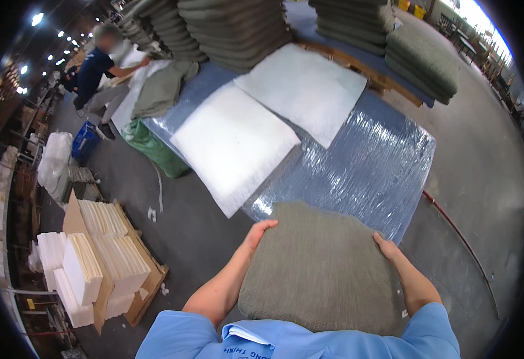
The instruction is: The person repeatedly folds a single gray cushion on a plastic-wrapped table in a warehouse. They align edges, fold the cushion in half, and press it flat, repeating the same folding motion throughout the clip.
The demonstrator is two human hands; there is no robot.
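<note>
A grey-olive fabric cushion [321,269], broad and roughly square, is held in front of my body. My left hand [260,232] grips its far left corner, with the thumb along the edge. On the opposite side, my right hand [386,244] holds the far right corner; most of its fingers are hidden beneath the fabric. Just beyond the cushion lies a low table-like surface wrapped in shiny clear film over blue [369,161]. Two white padding sheets lie on it: a nearer one [235,143] and a farther one [306,90], their edges meeting.
Tall stacks of grey-olive cushions [235,30] stand at the back, with another stack [423,63] at far right. White foam slabs in opened cardboard [109,257] sit at left. A co-worker [97,72] crouches at far left. A red-brown hose [459,233] crosses the floor.
</note>
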